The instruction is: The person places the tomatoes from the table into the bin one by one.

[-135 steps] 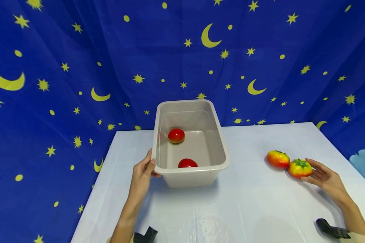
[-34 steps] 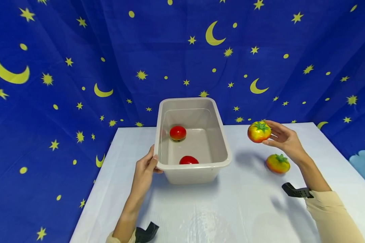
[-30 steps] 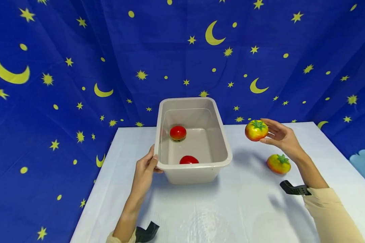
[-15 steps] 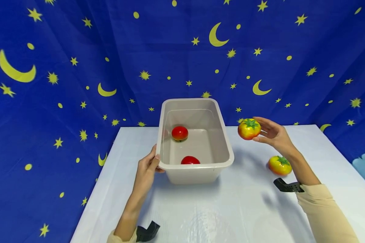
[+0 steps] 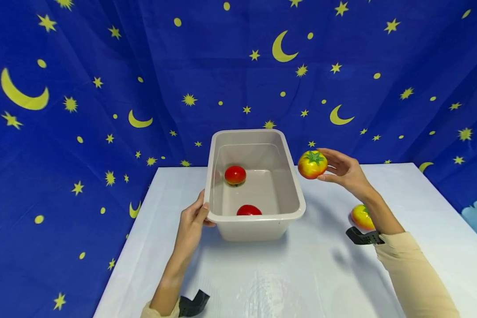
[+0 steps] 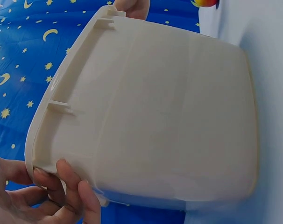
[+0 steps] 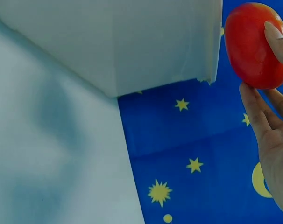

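A beige plastic bin (image 5: 258,229) stands on the table with two red tomatoes inside, one farther back (image 5: 235,175) and one by the near wall (image 5: 248,210), partly hidden by the rim. My left hand (image 5: 190,225) grips the bin's rim at its near left corner; in the left wrist view its fingers (image 6: 69,186) curl under the lip. Beside the bin's right rim, in the air, my right hand (image 5: 343,172) holds a yellow-red tomato (image 5: 312,164) with a green leafy top between thumb and fingers. The right wrist view shows this tomato's red side (image 7: 251,46).
Another yellow-red tomato (image 5: 361,216) lies on the white table (image 5: 310,274) at the right, partly covered by my right forearm. A blue curtain (image 5: 222,66) with yellow stars and moons hangs behind the table and at its sides.
My right hand has picked the tomato up from the table's right side and carried it leftward to beside the bin. The other loose tomato has turned leaf-side up. My left hand keeps its grip.
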The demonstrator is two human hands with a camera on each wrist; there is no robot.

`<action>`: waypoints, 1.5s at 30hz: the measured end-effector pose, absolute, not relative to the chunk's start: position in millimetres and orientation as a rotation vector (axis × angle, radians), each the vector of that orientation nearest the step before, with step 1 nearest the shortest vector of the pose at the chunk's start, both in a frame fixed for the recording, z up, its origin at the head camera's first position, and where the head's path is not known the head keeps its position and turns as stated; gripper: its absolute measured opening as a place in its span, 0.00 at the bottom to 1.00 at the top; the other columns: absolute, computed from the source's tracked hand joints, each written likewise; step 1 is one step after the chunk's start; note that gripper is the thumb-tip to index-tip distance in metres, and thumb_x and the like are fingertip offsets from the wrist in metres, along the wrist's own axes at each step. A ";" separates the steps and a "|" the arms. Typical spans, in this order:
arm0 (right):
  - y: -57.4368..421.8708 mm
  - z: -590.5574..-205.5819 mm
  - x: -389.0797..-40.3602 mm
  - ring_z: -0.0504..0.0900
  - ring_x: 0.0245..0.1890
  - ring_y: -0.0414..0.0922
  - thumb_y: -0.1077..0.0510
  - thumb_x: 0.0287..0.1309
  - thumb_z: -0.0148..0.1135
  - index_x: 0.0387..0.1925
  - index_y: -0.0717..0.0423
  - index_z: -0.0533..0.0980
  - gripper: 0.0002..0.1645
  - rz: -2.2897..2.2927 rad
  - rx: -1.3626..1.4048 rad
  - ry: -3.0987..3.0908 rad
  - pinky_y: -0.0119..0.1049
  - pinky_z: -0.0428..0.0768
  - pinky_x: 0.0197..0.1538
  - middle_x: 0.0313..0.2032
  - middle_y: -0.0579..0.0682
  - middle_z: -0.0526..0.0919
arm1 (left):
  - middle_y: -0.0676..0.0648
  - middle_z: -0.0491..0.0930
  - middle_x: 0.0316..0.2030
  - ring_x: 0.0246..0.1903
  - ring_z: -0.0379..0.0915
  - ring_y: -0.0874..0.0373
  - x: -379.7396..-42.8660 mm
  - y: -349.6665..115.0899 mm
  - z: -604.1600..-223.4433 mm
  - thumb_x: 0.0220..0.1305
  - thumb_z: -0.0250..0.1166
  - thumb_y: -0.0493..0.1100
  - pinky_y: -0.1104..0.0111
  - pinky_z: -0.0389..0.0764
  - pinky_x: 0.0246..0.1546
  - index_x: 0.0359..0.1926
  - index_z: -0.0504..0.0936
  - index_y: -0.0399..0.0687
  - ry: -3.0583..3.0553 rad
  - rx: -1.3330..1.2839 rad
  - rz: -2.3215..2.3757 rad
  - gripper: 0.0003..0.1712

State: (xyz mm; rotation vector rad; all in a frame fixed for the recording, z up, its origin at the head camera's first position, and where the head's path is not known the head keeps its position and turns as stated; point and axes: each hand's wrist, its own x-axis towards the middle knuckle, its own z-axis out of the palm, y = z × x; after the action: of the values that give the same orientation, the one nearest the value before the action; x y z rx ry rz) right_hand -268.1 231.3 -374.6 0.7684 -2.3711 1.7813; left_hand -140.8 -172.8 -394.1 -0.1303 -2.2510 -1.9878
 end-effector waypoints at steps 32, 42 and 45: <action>176.5 -360.4 -290.1 0.78 0.55 0.36 0.69 0.52 0.70 0.67 0.63 0.66 0.41 1.788 0.950 -2.400 0.27 0.77 0.57 0.64 0.53 0.73 | 0.33 0.70 0.64 0.29 0.75 0.66 -140.9 -172.4 -392.4 0.76 0.47 0.35 0.75 0.80 0.32 0.72 0.59 0.35 -2.248 -0.149 -1.982 0.27; 170.3 -360.0 -290.3 0.78 0.56 0.37 0.68 0.51 0.71 0.67 0.64 0.66 0.42 1.823 0.965 -2.390 0.27 0.77 0.57 0.64 0.55 0.73 | 0.29 0.74 0.58 0.29 0.74 0.66 -141.4 -171.5 -391.9 0.75 0.47 0.35 0.74 0.80 0.32 0.72 0.59 0.35 -2.250 -0.153 -1.973 0.26; 168.8 -358.6 -289.9 0.78 0.56 0.37 0.67 0.51 0.72 0.68 0.63 0.66 0.42 1.815 0.963 -2.402 0.27 0.77 0.57 0.65 0.56 0.72 | 0.29 0.75 0.57 0.29 0.75 0.66 -141.1 -171.7 -391.6 0.76 0.47 0.35 0.74 0.81 0.32 0.72 0.59 0.36 -2.249 -0.148 -1.971 0.26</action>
State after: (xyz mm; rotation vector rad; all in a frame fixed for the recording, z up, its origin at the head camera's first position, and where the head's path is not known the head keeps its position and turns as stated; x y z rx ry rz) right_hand -289.9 168.8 -358.6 0.9627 -2.4023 1.8147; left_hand -141.1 -171.7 -391.6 -0.1483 -2.2490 -1.9708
